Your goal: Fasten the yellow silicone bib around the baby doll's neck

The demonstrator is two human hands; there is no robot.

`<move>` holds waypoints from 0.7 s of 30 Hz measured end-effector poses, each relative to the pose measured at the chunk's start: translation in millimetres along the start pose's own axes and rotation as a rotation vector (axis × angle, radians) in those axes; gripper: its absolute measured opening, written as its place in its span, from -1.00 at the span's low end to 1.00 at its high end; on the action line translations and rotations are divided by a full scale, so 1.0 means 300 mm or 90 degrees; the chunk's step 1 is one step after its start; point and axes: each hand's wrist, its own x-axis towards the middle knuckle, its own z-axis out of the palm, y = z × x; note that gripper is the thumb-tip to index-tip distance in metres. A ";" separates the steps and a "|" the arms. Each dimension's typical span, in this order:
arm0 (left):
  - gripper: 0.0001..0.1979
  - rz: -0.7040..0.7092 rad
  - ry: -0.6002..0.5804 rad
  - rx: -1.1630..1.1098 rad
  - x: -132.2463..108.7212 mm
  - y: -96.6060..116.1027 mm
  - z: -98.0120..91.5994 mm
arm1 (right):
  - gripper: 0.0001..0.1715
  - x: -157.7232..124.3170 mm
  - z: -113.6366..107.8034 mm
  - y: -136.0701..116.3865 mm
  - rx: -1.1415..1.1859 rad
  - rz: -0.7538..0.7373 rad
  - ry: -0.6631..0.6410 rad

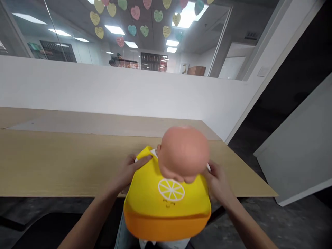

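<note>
In the head view a baby doll (185, 152) with a bald head faces me, close to the table's front edge. Over its front hangs a yellow bib (147, 193) with a white citrus slice print, a small drawn face and an orange catch pocket (168, 227) at the bottom. My left hand (129, 171) is closed on the bib's upper left edge, thumb on top, beside the doll's shoulder. On the other side my right hand (216, 181) grips near the bib's upper right edge, by the doll's head; its fingertips are partly hidden. Some white clothing shows at the doll's neck.
A long wooden table (64, 162) runs across in front of me. Behind it stands a white wall (103, 90) with a window above, dotted with heart-shaped paper notes (135, 12). A black chair (49, 230) is low on the left; a grey door panel (298, 148) stands at right.
</note>
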 end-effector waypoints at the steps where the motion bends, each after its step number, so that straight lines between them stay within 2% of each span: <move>1: -0.52 0.021 0.014 0.038 0.041 0.022 -0.006 | -0.50 0.058 -0.002 -0.009 -0.051 -0.002 0.002; 4: -0.51 0.098 0.030 0.172 0.159 0.062 -0.029 | -0.44 0.212 0.008 -0.009 -0.261 -0.005 0.025; 9: -0.53 0.211 0.056 0.384 0.326 0.067 -0.066 | -0.61 0.385 0.050 0.031 -0.464 -0.050 -0.005; 16: -0.53 0.207 0.036 0.513 0.518 -0.006 -0.082 | -0.58 0.534 0.137 0.153 -0.650 -0.032 -0.060; 21: -0.54 0.155 0.043 0.545 0.587 -0.067 -0.077 | -0.57 0.563 0.183 0.234 -0.712 -0.074 -0.076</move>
